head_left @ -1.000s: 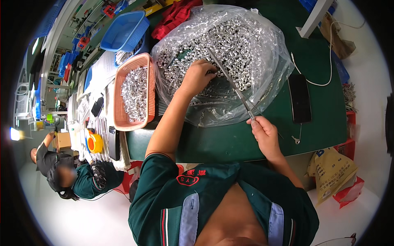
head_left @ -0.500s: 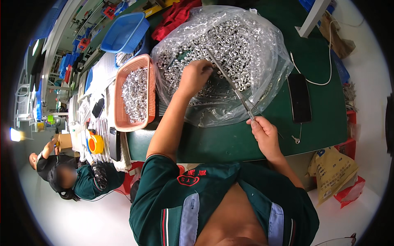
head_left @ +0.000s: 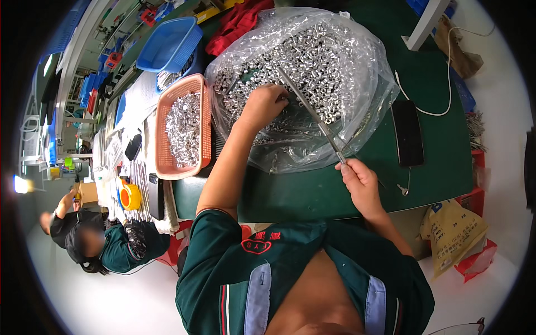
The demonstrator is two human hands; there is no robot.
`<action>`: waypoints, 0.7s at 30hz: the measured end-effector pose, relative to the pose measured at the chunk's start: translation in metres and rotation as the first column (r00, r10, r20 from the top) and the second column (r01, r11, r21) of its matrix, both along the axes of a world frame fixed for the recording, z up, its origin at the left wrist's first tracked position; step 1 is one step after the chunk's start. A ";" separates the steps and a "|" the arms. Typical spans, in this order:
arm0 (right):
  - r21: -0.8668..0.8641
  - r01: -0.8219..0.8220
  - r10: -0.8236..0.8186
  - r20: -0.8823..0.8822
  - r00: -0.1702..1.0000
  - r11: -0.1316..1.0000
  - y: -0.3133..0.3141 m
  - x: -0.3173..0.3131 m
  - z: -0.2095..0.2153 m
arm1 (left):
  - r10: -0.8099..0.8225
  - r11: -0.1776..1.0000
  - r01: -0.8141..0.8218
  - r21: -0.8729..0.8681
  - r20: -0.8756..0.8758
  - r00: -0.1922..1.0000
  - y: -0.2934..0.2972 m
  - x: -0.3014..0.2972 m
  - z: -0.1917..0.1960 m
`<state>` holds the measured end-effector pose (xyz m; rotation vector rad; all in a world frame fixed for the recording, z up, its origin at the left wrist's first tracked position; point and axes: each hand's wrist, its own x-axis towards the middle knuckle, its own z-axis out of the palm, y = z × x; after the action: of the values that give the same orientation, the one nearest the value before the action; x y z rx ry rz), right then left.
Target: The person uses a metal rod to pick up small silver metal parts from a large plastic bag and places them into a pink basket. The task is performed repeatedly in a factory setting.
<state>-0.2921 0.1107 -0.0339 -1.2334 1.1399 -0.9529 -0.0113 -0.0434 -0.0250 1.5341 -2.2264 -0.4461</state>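
Left hand (head_left: 263, 106) had shifted slightly left, its grip impossible to tell; apart from it, the right hand (head_left: 360, 180) clamped a metal rod (head_left: 304, 100) pointing far-left, long axis slanting across a plastic bag (head_left: 365, 78).

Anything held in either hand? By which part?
Right hand: long metal tool, held by its near end. Left hand: over small metal parts, can't tell if holding any.

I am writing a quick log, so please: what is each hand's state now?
Left hand: curled near the small metal parts; whether it holds one cannot be told.
Right hand: closed, holding a long metal tool.
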 end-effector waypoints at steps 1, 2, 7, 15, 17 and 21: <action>-0.003 0.003 -0.003 -0.005 1.000 1.000 0.000 0.000 0.000 | -0.004 1.000 0.004 -0.005 0.025 1.000 -0.001 -0.001 0.000; -0.007 0.005 -0.005 -0.010 1.000 1.000 0.000 0.000 0.000 | -0.007 1.000 0.007 -0.009 0.049 0.999 -0.001 -0.003 0.000; -0.016 0.008 -0.008 -0.016 1.000 1.000 0.000 0.000 0.002 | 0.042 0.998 -0.042 -0.046 0.001 0.999 0.002 -0.001 -0.002; -0.029 -0.092 0.089 -0.101 0.991 0.995 -0.001 0.002 0.006 | 0.261 0.861 0.470 0.192 -0.962 -0.085 0.012 0.046 0.005; -0.045 -0.117 0.112 -0.108 0.988 0.992 -0.003 0.003 0.005 | 0.262 0.859 0.479 0.182 -0.959 -0.105 0.015 0.050 0.007; -0.049 -0.143 0.135 -0.146 0.980 0.988 -0.002 0.003 0.004 | 0.299 0.837 0.494 0.236 -0.953 -0.051 0.021 0.054 0.013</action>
<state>-0.2890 0.1084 -0.0299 -1.4294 1.1264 -0.8087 0.0429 -0.0226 -0.0124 0.5349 -0.8515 -1.7386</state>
